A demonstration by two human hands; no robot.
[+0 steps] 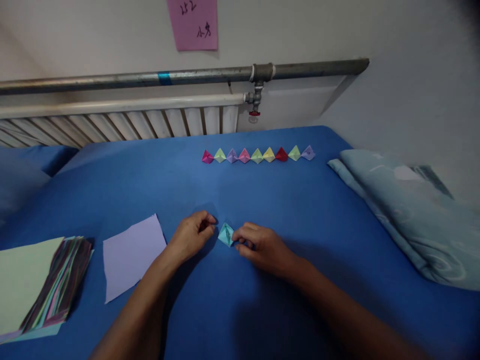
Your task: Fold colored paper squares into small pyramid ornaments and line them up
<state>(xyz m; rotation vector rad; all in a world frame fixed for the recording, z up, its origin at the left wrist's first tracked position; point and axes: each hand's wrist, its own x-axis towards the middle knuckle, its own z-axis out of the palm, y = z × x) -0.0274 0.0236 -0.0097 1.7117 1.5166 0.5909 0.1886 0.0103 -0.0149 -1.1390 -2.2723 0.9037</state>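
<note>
A small turquoise folded-paper boat (225, 235) sits on the blue sheet (210, 310) between my two hands. My right hand (264, 247) pinches its right corner between thumb and curled fingers. Just left of the boat, my left hand (193, 232) holds nothing; its fingers are bent, with a gap between thumb and forefinger. It does not touch the boat. Farther back, several similar paper boats (257, 156) in pink, green, purple, yellow and red stand in a row, corner to corner.
A loose purple paper sheet (131, 257) lies beside my left forearm. Left of it is a thick stack of coloured paper (30, 285). A folded pale-teal blanket (408, 215) rests at the right. Behind the bed are a radiator (150, 125), a metal pipe (123, 80) and a red-handled valve (255, 113).
</note>
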